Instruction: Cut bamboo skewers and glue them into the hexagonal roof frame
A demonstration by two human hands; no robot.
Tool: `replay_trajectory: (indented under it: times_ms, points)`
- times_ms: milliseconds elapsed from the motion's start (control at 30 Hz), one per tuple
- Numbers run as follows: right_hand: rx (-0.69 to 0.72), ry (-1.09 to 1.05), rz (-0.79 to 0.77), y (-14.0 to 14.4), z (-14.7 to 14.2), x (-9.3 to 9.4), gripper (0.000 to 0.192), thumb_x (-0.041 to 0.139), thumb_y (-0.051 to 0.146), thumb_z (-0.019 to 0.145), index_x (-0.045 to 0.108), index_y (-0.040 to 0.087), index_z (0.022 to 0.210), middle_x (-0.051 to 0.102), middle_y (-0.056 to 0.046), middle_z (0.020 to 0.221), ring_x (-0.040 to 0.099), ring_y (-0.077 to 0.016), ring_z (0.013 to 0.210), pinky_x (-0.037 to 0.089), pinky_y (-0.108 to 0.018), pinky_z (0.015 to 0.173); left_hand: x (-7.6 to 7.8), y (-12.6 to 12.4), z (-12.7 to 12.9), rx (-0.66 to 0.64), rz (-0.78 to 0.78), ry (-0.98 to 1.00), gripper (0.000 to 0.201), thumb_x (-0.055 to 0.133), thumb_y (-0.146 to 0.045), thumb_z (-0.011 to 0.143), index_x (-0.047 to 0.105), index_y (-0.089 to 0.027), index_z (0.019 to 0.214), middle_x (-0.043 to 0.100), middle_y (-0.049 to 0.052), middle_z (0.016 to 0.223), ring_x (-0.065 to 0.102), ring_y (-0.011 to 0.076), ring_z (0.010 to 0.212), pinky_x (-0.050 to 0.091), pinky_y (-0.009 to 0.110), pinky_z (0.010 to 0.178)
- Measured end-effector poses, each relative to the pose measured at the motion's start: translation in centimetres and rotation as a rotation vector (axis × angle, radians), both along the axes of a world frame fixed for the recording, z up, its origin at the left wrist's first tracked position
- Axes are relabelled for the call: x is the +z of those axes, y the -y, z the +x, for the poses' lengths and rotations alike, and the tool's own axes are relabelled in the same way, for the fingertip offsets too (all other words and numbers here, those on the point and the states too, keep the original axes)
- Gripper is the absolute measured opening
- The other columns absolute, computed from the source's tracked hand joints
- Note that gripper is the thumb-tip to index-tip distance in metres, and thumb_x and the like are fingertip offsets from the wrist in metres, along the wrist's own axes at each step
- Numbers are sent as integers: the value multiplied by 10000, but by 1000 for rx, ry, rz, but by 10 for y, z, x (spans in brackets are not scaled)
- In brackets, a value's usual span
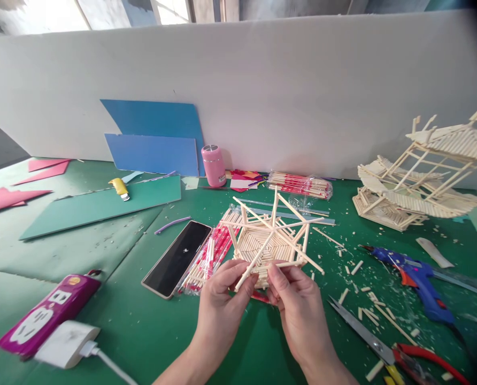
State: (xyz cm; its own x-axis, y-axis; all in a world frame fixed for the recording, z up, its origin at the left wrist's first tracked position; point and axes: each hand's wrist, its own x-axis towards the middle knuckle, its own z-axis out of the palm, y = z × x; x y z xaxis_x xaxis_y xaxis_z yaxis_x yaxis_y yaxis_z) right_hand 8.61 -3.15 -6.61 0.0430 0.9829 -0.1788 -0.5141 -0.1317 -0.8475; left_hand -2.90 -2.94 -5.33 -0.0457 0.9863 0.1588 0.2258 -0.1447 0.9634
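Note:
A small hexagonal frame of wooden sticks (268, 235) is held above the green table, its slatted floor tilted toward me and thin sticks crossing over the top. My left hand (220, 299) pinches a slanting stick at the frame's near left edge. My right hand (298, 305) grips the near right edge with thumb and fingertips. The two hands are almost touching below the frame.
A phone (177, 258) and packs of sticks (210, 254) lie left of the frame. A blue glue gun (417, 275), scissors with red handles (386, 350) and cut stick bits lie to the right. A larger stick model (418, 182) stands at far right. A purple power strip (48, 313) sits near left.

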Motion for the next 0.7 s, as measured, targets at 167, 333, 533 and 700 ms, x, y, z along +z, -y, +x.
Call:
replay_trajectory:
  times_ms: [167, 333, 533, 700]
  points:
    - [7, 18, 4, 1, 1, 0, 180, 660, 374, 747, 657, 199, 701, 465, 58, 531, 353, -61, 482, 375, -198, 489, 0, 0, 0, 9, -5, 15, 113, 608, -209, 759, 700, -143, 766, 616, 60, 755, 603, 201, 704, 496, 285, 610]
    - [-12, 40, -3, 0, 1, -1, 192, 681, 382, 721, 663, 191, 709, 486, 47, 548, 376, -69, 481, 358, -211, 469, -2, 0, 0, 21, 11, 31, 102, 620, -198, 744, 714, -162, 759, 639, 56, 760, 611, 197, 700, 500, 274, 611]
    - [-9, 42, 5, 0, 2, -1, 190, 678, 385, 725, 665, 197, 700, 488, 52, 542, 370, -58, 468, 357, -206, 473, -4, 0, 0, 36, 33, 15, 107, 628, -171, 738, 726, -179, 782, 661, 48, 767, 620, 192, 705, 499, 260, 610]
    - [-16, 56, 12, -1, 1, -1, 188, 679, 384, 726, 670, 197, 709, 487, 54, 532, 367, -53, 468, 317, -202, 457, -5, 1, 0, 38, 46, 25, 121, 634, -166, 737, 728, -184, 812, 668, 48, 782, 622, 186, 706, 496, 253, 602]
